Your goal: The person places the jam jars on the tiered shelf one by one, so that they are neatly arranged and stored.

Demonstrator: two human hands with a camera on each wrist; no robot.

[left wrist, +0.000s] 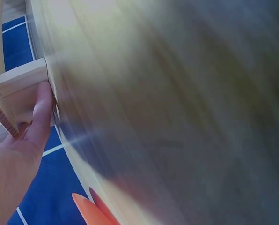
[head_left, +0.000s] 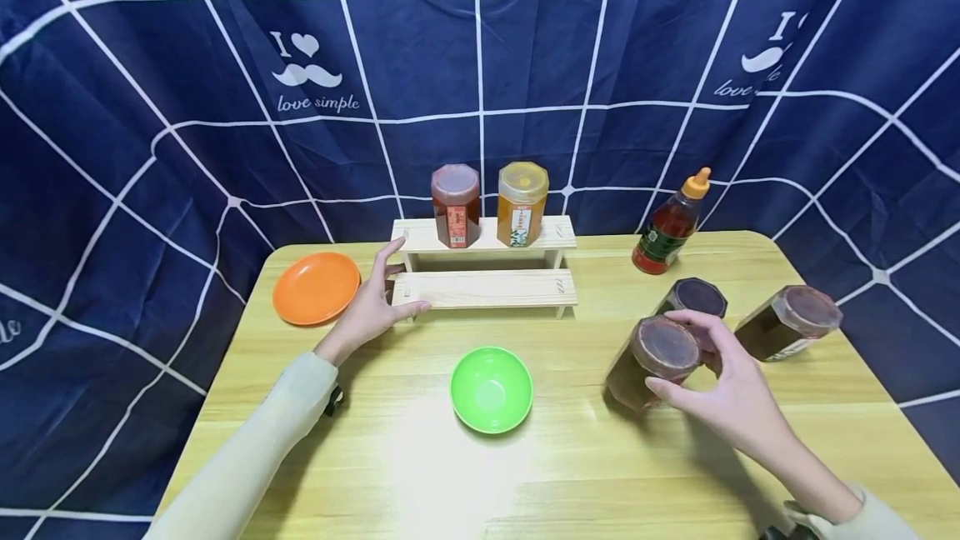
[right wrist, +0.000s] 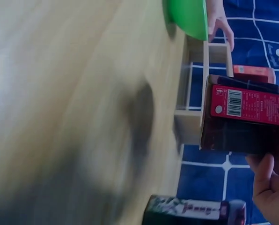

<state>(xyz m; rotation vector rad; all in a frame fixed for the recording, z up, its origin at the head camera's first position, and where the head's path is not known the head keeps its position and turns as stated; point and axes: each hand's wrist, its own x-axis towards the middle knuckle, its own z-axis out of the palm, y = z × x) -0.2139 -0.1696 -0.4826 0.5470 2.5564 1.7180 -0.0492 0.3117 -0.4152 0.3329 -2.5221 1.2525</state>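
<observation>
My right hand (head_left: pixel 693 361) grips a dark jar (head_left: pixel 656 357) with a brown lid at the right of the wooden table (head_left: pixel 570 473). The right wrist view shows that jar's red barcode label (right wrist: pixel 247 117), with my fingers (right wrist: pixel 270 187) under it. My left hand (head_left: pixel 386 286) rests on the left end of a two-step wooden shelf (head_left: pixel 487 288). Its index finger reaches the upper step and its thumb (left wrist: pixel 39 117) presses the lower one. A red-brown jar (head_left: pixel 455 205) and a yellow jar (head_left: pixel 522 203) stand on the top step.
A green bowl (head_left: pixel 491 390) sits at the table's middle and an orange plate (head_left: pixel 316 287) at the far left. Two more dark jars (head_left: pixel 693 297) (head_left: pixel 787 322) and an orange-capped sauce bottle (head_left: pixel 670 227) stand at the right. A blue grid cloth hangs behind.
</observation>
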